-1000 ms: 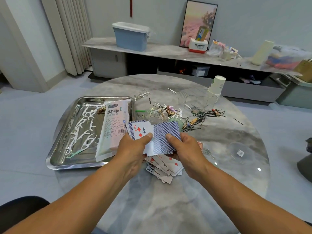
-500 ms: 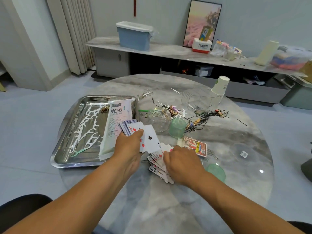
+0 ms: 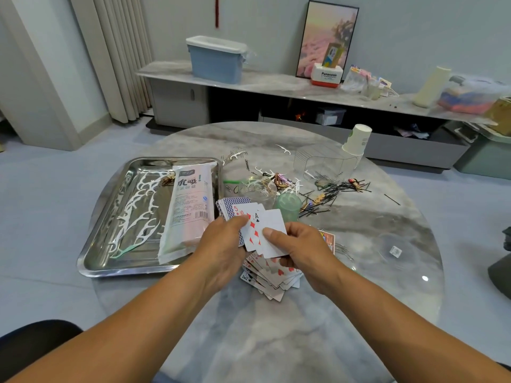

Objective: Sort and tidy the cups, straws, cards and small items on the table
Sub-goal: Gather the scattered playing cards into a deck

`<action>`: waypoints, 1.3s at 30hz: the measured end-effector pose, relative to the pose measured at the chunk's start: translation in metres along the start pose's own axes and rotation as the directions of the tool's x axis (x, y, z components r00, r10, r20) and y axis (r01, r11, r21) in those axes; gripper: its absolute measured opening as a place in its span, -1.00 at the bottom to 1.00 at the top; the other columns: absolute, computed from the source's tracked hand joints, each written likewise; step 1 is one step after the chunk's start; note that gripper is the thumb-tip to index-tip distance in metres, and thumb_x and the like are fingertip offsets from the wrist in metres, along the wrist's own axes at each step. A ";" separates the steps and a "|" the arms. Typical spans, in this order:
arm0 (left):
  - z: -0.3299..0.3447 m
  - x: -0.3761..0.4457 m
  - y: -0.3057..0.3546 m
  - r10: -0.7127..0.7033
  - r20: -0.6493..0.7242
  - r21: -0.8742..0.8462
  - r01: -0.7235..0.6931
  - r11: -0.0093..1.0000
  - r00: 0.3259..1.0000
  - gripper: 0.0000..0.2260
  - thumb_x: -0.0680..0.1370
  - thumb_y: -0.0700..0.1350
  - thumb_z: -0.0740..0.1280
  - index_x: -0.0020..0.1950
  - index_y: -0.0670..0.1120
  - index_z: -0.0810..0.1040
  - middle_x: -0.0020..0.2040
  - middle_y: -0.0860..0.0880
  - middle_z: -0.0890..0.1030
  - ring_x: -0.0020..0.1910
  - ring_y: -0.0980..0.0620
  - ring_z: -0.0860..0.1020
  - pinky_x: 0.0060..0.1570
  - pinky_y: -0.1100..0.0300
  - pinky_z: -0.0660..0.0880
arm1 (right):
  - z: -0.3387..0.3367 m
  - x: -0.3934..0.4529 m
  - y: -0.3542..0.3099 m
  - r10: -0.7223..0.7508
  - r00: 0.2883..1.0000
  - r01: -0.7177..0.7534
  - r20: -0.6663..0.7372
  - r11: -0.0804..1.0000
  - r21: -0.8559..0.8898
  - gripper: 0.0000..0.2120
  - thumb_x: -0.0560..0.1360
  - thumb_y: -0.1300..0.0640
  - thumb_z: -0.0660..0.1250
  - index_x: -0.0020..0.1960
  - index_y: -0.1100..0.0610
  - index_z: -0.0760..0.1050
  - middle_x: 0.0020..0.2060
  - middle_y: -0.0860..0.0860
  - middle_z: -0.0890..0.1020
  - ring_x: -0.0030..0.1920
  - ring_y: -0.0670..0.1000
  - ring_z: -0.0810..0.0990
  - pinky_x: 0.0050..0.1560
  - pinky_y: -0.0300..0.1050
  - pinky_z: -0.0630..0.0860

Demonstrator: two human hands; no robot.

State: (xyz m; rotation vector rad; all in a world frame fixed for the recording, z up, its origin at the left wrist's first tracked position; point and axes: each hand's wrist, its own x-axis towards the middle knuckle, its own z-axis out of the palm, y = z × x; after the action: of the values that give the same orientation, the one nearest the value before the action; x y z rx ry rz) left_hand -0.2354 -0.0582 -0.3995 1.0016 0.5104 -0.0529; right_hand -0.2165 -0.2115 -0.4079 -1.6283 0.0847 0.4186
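Note:
My left hand [image 3: 221, 244] holds a fan of playing cards [image 3: 243, 214] above the round marble table [image 3: 276, 327], some face up, some showing blue backs. My right hand [image 3: 301, 250] pinches the front card [image 3: 272, 230] of that fan between thumb and fingers. Under both hands a loose pile of face-up cards [image 3: 268, 277] is spread on the table. The card box [image 3: 327, 240] peeks out behind my right hand. A green cup [image 3: 289, 205] and a clear cup [image 3: 258, 189] stand just beyond the cards.
A steel tray [image 3: 110, 261] at the left holds white floss picks and a straw packet [image 3: 188, 211]. Black hairpins [image 3: 331, 192], clips and picks litter the far middle. Stacked paper cups [image 3: 355, 142] and a clear box [image 3: 320, 161] stand far right. A clear lid [image 3: 395, 250] lies right.
My right hand went down to the pile on the table, then came back up with a card and now holds it against the fan in my left hand.

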 end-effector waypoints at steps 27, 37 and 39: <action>-0.008 -0.002 0.005 0.098 -0.051 0.071 -0.094 0.993 0.994 -0.76 0.57 -0.32 0.40 0.21 -0.12 0.57 0.06 -0.12 0.71 0.02 -0.15 0.69 0.05 -0.14 0.64 | 0.009 -0.001 0.004 -0.158 0.987 0.156 0.004 0.968 -0.199 -0.73 0.63 -0.14 0.29 0.07 0.00 0.66 -0.08 -0.07 0.72 -0.15 0.01 0.73 -0.20 -0.05 0.63; -0.001 -0.003 0.001 0.052 0.054 -0.013 -0.051 0.999 0.997 -0.87 0.68 -0.24 0.21 0.12 -0.11 0.55 -0.12 -0.08 0.75 -0.15 -0.02 0.73 -0.12 0.00 0.68 | 0.000 0.003 0.004 -0.076 0.997 0.076 -0.015 0.996 0.051 -0.80 0.48 0.09 0.54 0.01 0.16 0.61 -0.22 0.03 0.74 -0.23 -0.02 0.70 -0.30 -0.22 0.58; -0.001 -0.003 0.001 0.074 0.050 0.041 -0.076 0.996 0.996 -0.86 0.65 -0.29 0.26 0.12 -0.09 0.56 -0.14 -0.05 0.74 -0.19 -0.03 0.73 -0.24 0.03 0.66 | 0.001 0.002 0.004 -0.067 0.998 0.067 0.009 0.996 0.060 -0.78 0.47 0.07 0.55 0.02 0.16 0.62 -0.18 0.05 0.75 -0.22 -0.02 0.71 -0.29 -0.23 0.57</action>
State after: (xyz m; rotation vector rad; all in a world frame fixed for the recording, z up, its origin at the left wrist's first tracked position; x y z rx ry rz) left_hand -0.2384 -0.0574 -0.3984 1.0579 0.4282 -0.0217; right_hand -0.2160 -0.2105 -0.4119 -1.5656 0.0336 0.3703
